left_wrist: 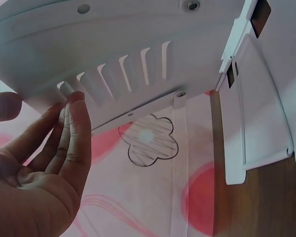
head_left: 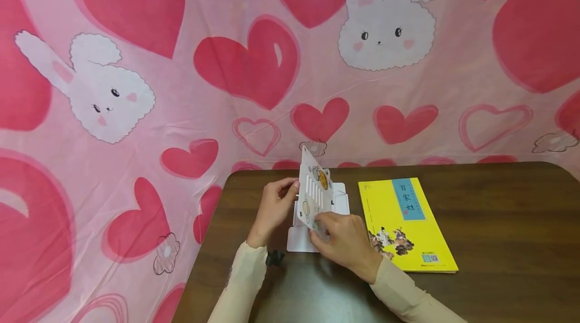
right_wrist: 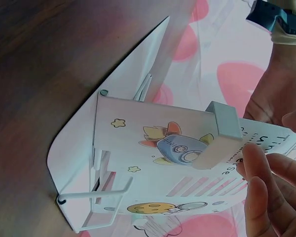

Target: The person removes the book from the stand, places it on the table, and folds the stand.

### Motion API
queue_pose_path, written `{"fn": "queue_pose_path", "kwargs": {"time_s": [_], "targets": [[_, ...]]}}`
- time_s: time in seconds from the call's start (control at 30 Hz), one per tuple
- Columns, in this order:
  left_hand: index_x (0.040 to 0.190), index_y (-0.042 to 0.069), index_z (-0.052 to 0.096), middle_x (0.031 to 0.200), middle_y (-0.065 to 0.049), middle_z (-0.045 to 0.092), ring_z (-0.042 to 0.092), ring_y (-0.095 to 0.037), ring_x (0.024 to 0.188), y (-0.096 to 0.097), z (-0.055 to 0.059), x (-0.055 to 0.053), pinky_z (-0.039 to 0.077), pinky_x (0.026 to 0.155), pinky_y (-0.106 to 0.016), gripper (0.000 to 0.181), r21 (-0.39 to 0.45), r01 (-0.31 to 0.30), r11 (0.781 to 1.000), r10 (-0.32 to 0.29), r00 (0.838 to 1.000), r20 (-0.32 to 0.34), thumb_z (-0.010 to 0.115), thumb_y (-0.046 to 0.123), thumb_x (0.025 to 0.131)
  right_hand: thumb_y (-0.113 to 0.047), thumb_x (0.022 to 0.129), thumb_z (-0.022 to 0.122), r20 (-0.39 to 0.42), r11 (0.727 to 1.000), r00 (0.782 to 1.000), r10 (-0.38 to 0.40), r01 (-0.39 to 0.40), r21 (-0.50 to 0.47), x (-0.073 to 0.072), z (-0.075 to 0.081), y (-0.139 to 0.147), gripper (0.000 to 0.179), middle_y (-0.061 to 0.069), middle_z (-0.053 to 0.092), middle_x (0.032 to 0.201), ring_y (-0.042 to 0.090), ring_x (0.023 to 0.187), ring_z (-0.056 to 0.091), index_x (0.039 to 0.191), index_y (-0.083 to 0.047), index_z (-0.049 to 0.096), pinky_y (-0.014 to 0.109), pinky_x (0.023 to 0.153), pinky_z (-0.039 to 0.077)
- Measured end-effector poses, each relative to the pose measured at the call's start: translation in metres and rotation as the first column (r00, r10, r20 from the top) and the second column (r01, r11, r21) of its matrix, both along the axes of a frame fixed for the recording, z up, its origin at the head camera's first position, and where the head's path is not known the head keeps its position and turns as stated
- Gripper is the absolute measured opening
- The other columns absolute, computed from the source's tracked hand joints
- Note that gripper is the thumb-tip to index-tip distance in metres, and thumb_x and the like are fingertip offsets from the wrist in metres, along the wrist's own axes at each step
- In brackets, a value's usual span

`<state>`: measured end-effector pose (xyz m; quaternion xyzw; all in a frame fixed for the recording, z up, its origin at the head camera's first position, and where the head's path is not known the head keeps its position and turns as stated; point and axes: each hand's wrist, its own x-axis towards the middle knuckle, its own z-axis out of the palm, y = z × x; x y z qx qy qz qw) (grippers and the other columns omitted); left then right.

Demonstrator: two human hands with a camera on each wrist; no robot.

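Observation:
A white folding book stand [head_left: 315, 189] with cartoon space prints stands unfolded between my hands, its slotted panel tilted up. My left hand [head_left: 275, 207] is at the panel's plain back. In the left wrist view, my fingertips [left_wrist: 78, 101] touch the panel next to its slots [left_wrist: 124, 73], with the thumb apart from them. My right hand [head_left: 346, 242] is on the printed side. In the right wrist view, its loosely bent fingers [right_wrist: 281, 192] overlap the lettered part, close to a grey lip [right_wrist: 222, 133]. Wire brackets [right_wrist: 108, 195] stick out near the base [right_wrist: 71, 163].
A yellow book [head_left: 403, 227] with a blue title panel lies flat on the brown wooden table [head_left: 503, 232], right of the stand. Behind the table hangs a pink cloth [head_left: 195, 111] with hearts and rabbits. A dark strap [right_wrist: 266, 17] circles the left wrist.

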<state>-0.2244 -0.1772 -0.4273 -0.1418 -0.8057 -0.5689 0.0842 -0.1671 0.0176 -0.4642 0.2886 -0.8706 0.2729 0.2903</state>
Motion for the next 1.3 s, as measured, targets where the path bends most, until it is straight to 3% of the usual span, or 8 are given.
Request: {"fn": "queue_pose_path", "kwargs": {"time_s": [0.17,0.3,0.53,0.63,0.73,1.03,1.3], "targets": [[0.113,-0.001,0.078,0.106,-0.019,0.079,0.075,-0.019,0.09,-0.005,0.002,0.0,0.061,0.08,-0.022,0.022,-0.037,-0.059,0.998,0.058,0.998,-0.011,0.064,0.013,0.103,-0.036,0.081,0.087,0.022,1.0,1.0,0.0,0.0,0.022,0.0,-0.002,-0.002,0.023,-0.008,0.077,0.076,-0.005,0.051,0.041,0.092,-0.017,0.078,0.01,0.048,0.028],[0.108,0.0,0.08,0.102,-0.017,0.08,0.072,-0.013,0.085,-0.009,0.003,-0.002,0.056,0.077,-0.016,0.021,-0.057,-0.098,0.994,0.096,0.995,-0.029,0.066,0.014,0.102,-0.038,0.081,0.088,0.067,1.0,0.998,0.016,-0.017,0.018,0.0,-0.002,-0.004,0.027,-0.005,0.08,0.084,-0.004,0.054,0.044,0.095,-0.017,0.079,0.01,0.049,0.03],[0.1,0.001,0.082,0.095,-0.017,0.08,0.07,-0.009,0.078,-0.011,0.007,-0.002,0.054,0.072,-0.016,0.018,-0.06,-0.14,0.988,0.139,0.99,-0.026,0.07,0.014,0.099,-0.037,0.08,0.09,0.084,0.999,0.996,0.041,-0.043,0.025,-0.001,-0.004,-0.004,0.03,-0.002,0.081,0.095,0.003,0.062,0.06,0.101,-0.018,0.079,0.014,0.055,0.045],[0.097,0.001,0.082,0.093,-0.017,0.08,0.071,-0.009,0.075,-0.013,0.007,-0.003,0.054,0.069,-0.016,0.016,-0.069,-0.171,0.983,0.17,0.985,-0.026,0.071,0.013,0.097,-0.037,0.08,0.09,0.088,0.997,0.995,0.045,-0.05,0.053,-0.002,-0.005,-0.005,0.031,-0.002,0.081,0.099,0.008,0.073,0.071,0.103,-0.018,0.08,0.023,0.064,0.057],[0.094,0.001,0.082,0.09,-0.017,0.08,0.072,-0.01,0.073,-0.016,0.005,-0.005,0.054,0.066,-0.016,0.016,-0.094,-0.204,0.974,0.201,0.979,-0.038,0.072,0.013,0.096,-0.038,0.08,0.09,0.109,0.995,0.993,0.035,-0.045,0.091,-0.002,-0.007,-0.005,0.032,-0.002,0.08,0.102,0.012,0.086,0.075,0.104,-0.019,0.08,0.031,0.073,0.062],[0.085,0.003,0.082,0.075,-0.011,0.077,0.058,-0.004,0.059,-0.025,0.001,-0.009,0.047,0.059,-0.019,0.014,-0.206,-0.303,0.931,0.298,0.953,-0.057,0.071,0.011,0.089,-0.039,0.08,0.089,0.119,0.99,0.991,0.058,-0.073,0.123,-0.004,-0.012,-0.002,0.031,-0.004,0.079,0.102,0.011,0.09,0.071,0.103,-0.019,0.081,0.033,0.075,0.06],[0.082,0.004,0.081,0.072,-0.009,0.075,0.059,-0.007,0.061,-0.038,0.0,-0.011,0.047,0.061,-0.021,0.015,-0.281,-0.296,0.913,0.31,0.951,0.009,0.07,0.014,0.087,-0.047,0.083,0.085,0.188,0.977,0.977,0.099,-0.131,0.169,-0.006,-0.014,0.004,0.038,-0.004,0.079,0.109,0.014,0.098,0.072,0.108,-0.019,0.08,0.037,0.089,0.059]]}}
